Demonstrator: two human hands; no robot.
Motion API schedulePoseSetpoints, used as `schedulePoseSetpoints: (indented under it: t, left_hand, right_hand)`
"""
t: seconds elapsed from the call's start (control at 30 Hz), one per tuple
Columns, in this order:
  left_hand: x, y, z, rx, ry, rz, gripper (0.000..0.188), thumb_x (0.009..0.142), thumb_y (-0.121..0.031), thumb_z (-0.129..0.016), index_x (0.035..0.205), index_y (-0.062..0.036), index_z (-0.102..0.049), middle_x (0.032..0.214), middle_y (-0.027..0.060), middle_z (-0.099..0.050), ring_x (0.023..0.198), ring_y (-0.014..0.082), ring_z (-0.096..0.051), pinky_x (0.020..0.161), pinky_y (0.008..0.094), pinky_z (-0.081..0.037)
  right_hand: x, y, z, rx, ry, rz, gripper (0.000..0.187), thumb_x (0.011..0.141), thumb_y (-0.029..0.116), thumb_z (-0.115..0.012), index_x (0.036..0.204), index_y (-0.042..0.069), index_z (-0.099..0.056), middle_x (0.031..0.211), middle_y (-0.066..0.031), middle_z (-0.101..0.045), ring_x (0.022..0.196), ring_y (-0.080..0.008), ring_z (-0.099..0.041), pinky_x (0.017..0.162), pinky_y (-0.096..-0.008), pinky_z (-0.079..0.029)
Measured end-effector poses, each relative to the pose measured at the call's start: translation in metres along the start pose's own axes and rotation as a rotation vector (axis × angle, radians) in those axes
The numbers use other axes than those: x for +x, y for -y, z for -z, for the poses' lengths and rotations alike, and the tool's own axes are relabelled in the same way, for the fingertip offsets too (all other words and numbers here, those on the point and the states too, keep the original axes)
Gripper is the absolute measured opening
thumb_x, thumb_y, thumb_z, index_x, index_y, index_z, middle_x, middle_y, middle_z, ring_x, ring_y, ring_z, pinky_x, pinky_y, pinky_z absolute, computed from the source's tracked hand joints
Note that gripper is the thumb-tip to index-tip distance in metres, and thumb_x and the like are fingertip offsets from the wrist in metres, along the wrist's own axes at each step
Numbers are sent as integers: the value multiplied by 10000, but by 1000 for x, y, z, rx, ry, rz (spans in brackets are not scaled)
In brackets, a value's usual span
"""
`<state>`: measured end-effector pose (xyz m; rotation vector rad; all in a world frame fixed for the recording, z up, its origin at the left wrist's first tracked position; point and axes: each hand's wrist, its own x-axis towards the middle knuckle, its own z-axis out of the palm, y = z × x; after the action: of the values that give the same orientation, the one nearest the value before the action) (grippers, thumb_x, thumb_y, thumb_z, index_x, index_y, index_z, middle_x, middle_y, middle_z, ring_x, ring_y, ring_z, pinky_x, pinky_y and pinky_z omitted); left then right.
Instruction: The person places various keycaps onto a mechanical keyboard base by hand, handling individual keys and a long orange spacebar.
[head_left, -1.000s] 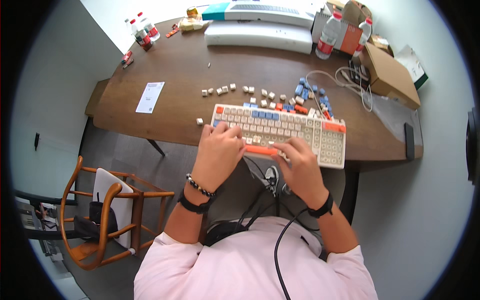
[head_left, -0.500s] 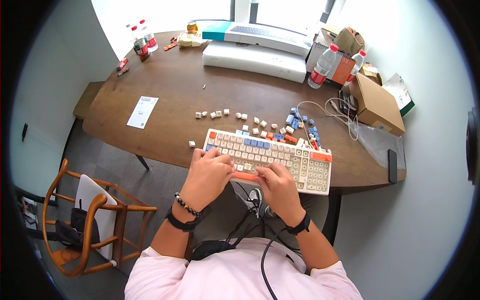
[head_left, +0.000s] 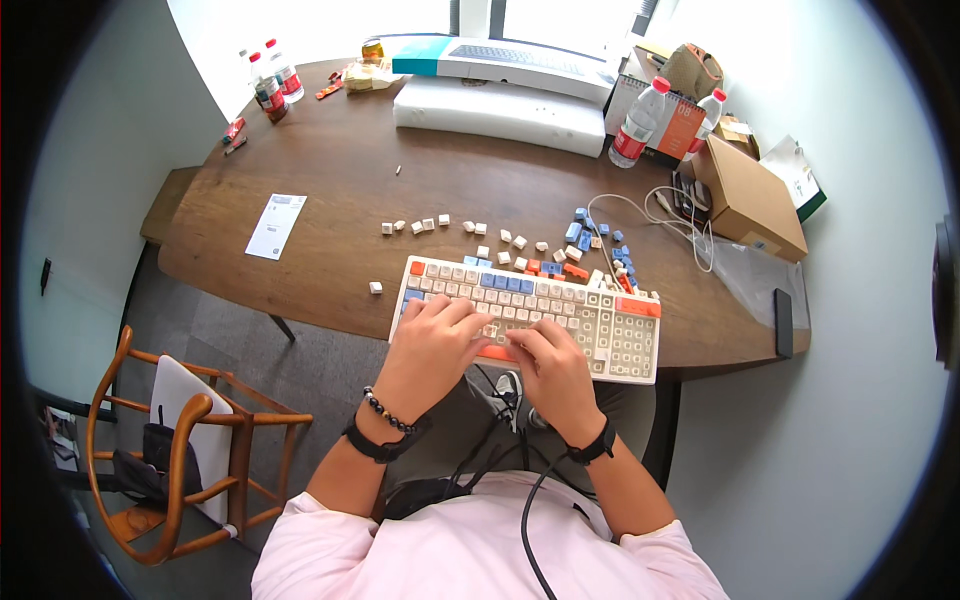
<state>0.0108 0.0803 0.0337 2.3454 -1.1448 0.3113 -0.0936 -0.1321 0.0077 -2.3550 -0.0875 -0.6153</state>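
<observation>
A white keyboard (head_left: pixel 626 375) lies at the table's near edge, with caps on its left and middle keys. Bare switch sockets show on the right part and in the lower rows. My left hand (head_left: pixel 432 348) is over its lower left, fingers bent, thumb and forefinger apart beside the bare sockets. My right hand (head_left: pixel 556 368) is at the front edge, right of the left hand, its thumb and fingertips pinched together. Whatever is in that pinch is too small to make out. Between the hands lies an orange spacebar (head_left: pixel 495 352), partly covered by fingers.
Loose white keycaps (head_left: pixel 443 220) and blue keycaps (head_left: pixel 573 232) lie behind the keyboard. Farther back are a keyboard box (head_left: pixel 520 62) on white foam (head_left: pixel 500 115), and a water bottle (head_left: pixel 640 122). A cable (head_left: pixel 650 198), cardboard box (head_left: pixel 750 195) and black phone (head_left: pixel 783 322) are right; a paper slip (head_left: pixel 276 226) is left.
My left thumb and forefinger have come off the orange spacebar's left end and spread farther over the keys. My right hand stays close to the same spot. The whole view has shifted slightly.
</observation>
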Motion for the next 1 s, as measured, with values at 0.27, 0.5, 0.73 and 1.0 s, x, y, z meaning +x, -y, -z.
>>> schedulePoseSetpoints:
  t: [0.27, 0.5, 0.73, 1.0]
  left_hand:
    - [-1, 4, -4, 9, 29, -61, 165, 1056, -215, -878, 1206, -150, -905, 1161, -6, -816, 1160, 251, -739, 1034, 442, -528]
    - [2, 15, -9, -128, 4, -26, 173, 1063, -169, -862, 1226, -119, -890, 1106, 48, -811, 1145, 299, -739, 1056, 473, -545]
    - [9, 21, -2, -240, -60, 99, 163, 1076, -172, -895, 1223, -106, -878, 1112, 54, -840, 1060, 284, -786, 1035, 471, -539]
    - [8, 44, 35, -555, 95, 258, 119, 1058, -16, -851, 1093, 13, -741, 1127, 104, -856, 978, 213, -837, 891, 361, -682]
  right_hand:
    - [-1, 1, 1, 14, 17, -34, 121, 1053, 38, -869, 1167, 26, -828, 1070, -149, -738, 971, -393, -765, 846, -504, -630]
    - [-2, 6, 5, 47, 20, -103, 106, 1065, 58, -862, 1141, 22, -798, 1092, -169, -727, 1019, -432, -753, 902, -529, -616]
    - [4, -5, 6, 35, -48, -139, 94, 1068, 25, -850, 1148, -2, -806, 1108, -179, -744, 973, -429, -763, 842, -519, -621]
    - [7, 14, 16, 162, -40, -48, 213, 1099, -102, -757, 1275, -18, -843, 1083, -150, -759, 836, -292, -762, 723, -394, -598]
